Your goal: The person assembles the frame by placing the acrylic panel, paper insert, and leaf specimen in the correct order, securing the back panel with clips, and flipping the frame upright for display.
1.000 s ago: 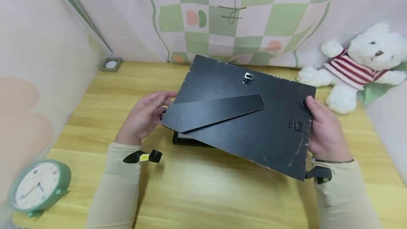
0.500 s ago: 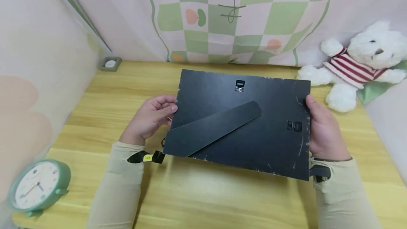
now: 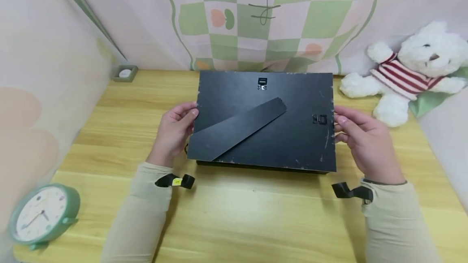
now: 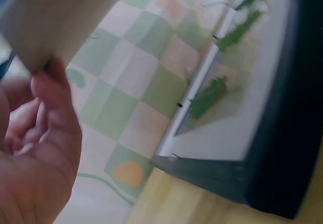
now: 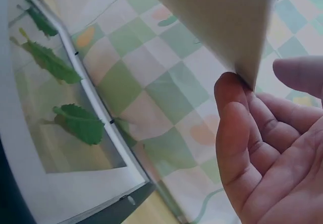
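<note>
Both hands hold a black picture frame backboard, its folded easel leg and metal hangers facing up. My left hand pinches the left edge, thumb on top. At the right edge, my right hand holds the board with fingers curled underneath; its thumb stands off the board in the right wrist view. Below lies the black frame, its front rim peeking out under the board. Inside it, a white mat and green leaves show in the right wrist view; from the head they are hidden.
A white teddy bear in a striped shirt sits at the back right. Front left stands a green alarm clock; a small square dish is at the back left. A patterned curtain hangs behind the wooden table.
The backboard has levelled out and shifted back and left, now lining up over the frame. The right hand has moved left with it, its fingers passing beneath the edge.
</note>
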`<action>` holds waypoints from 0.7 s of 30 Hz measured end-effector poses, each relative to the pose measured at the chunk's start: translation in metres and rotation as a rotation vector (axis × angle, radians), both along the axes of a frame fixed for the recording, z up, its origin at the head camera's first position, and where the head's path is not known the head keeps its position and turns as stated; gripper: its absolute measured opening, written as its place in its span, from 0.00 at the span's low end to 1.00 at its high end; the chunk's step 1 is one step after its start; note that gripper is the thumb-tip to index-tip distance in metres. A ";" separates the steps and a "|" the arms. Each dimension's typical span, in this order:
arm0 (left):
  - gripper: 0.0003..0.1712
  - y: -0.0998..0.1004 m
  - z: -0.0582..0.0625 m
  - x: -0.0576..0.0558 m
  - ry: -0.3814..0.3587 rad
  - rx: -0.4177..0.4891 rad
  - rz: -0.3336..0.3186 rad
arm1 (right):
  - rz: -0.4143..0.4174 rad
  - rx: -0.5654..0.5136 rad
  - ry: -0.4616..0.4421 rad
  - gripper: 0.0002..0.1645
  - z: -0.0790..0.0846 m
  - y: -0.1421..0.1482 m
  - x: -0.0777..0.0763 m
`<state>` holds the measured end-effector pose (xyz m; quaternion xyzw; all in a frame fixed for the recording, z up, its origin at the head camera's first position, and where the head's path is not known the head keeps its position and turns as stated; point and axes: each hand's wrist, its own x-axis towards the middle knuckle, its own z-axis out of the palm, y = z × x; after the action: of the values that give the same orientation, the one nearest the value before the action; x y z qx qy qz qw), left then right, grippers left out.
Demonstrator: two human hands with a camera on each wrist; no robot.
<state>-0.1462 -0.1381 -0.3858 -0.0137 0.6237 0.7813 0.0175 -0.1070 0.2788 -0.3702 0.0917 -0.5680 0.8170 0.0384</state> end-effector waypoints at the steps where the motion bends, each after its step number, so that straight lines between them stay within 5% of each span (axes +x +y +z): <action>1: 0.11 0.002 -0.002 -0.001 0.001 -0.006 0.020 | -0.018 0.032 -0.004 0.18 0.000 0.000 0.000; 15: 0.11 0.013 -0.009 -0.004 0.002 -0.137 0.076 | -0.073 0.033 -0.023 0.18 -0.010 -0.004 -0.006; 21: 0.18 0.013 -0.012 -0.003 0.072 -0.298 0.056 | -0.083 0.034 -0.017 0.21 -0.016 -0.006 -0.009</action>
<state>-0.1497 -0.1247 -0.3976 -0.0057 0.7325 0.6801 -0.0288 -0.1163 0.2724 -0.3864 0.0619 -0.5854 0.8057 0.0659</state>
